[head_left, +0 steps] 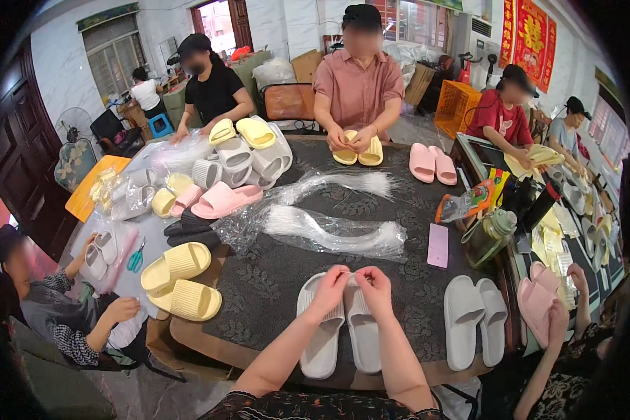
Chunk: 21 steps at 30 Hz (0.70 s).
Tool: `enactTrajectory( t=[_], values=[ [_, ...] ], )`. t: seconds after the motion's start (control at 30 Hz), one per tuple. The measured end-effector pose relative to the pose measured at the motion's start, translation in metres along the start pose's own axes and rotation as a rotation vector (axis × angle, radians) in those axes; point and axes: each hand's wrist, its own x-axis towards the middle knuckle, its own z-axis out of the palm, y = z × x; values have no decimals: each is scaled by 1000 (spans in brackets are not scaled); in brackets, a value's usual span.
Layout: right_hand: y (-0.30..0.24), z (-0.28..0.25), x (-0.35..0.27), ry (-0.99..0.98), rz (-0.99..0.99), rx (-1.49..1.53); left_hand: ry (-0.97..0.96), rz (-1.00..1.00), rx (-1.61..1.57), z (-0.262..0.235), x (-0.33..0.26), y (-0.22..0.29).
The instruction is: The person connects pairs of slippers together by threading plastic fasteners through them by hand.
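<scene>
The left hand (331,287) and the right hand (373,284) meet with fingers pinched on the near-touching top edges of 2 white slippers (339,329), which lie side by side, soles down, on the dark patterned counter (273,273) directly beneath both hands. Just beyond the hands lies a clear bag of white plastic ties (315,227), with a pink phone (438,245) beyond the right hand. Another white slipper pair (474,318) sits to the right of the right hand, and 2 yellow slippers (178,280) lie well off to the left of the left hand.
</scene>
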Motion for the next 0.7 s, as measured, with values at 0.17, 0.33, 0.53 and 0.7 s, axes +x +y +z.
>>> enactTrajectory(
  t=[0.17, 0.33, 0.53, 0.7],
  values=[
    [-12, 0, -3, -53, 10, -117, 1, -14, -56, -2, 2, 0],
    [0, 2, -1, 39, -7, 15, 77, 48, -46, 0, 2, -4],
    [-1, 2, 0, 38, -45, -4, 1, 53, -30, 1, 0, 0],
    [0, 1, 1, 32, -23, -27, 47, -145, -205, -3, 4, -2]
  ],
)
